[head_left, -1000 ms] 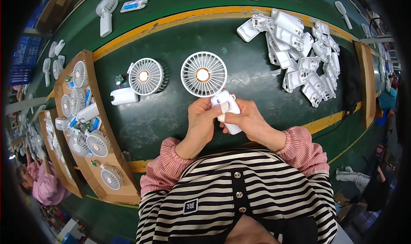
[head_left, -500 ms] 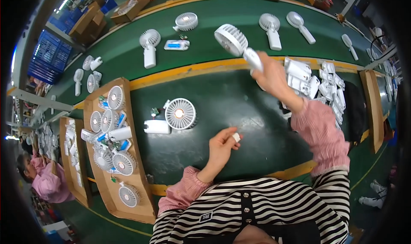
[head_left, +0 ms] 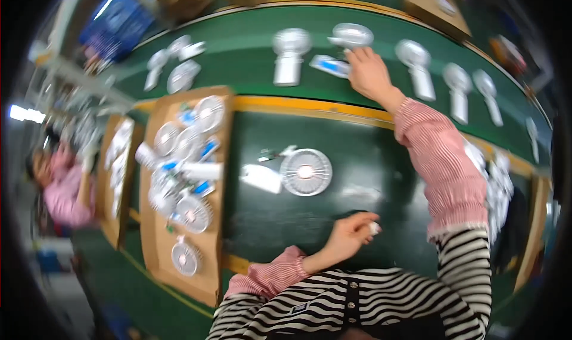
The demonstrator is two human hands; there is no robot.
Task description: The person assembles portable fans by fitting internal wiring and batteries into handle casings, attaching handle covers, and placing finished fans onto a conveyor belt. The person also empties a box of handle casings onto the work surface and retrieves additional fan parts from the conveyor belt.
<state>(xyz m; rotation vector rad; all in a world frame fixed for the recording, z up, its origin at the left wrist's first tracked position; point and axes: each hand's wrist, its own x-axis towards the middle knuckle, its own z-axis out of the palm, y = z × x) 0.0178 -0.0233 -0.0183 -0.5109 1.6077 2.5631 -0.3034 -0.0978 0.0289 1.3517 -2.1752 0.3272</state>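
My left hand [head_left: 347, 237] is held low over the work table, its fingers pinched on a small white piece [head_left: 374, 228]. My right hand [head_left: 370, 73] reaches over the green belt, its fingertips at an open fan head [head_left: 352, 34] and a white handle half with a blue cell [head_left: 331, 66]. Blur and the hand itself hide whether its fingers grip anything. On the table, a round white fan head [head_left: 305, 172] lies face up beside a white handle shell [head_left: 261, 178] and a small green circuit board [head_left: 267, 155].
A cardboard tray [head_left: 215, 244] of fan parts stands left of the table. Whole white handheld fans, one of them a fan [head_left: 415, 69] right of my hand, lie along the belt [head_left: 250, 72]. White shells [head_left: 499, 188] are heaped at right. A co-worker [head_left: 68, 185] sits far left.
My right hand has let go of a white handheld fan, now lying on the belt, and moved to the open fan parts there. The view has turned left; my left hand still pinches the white piece.
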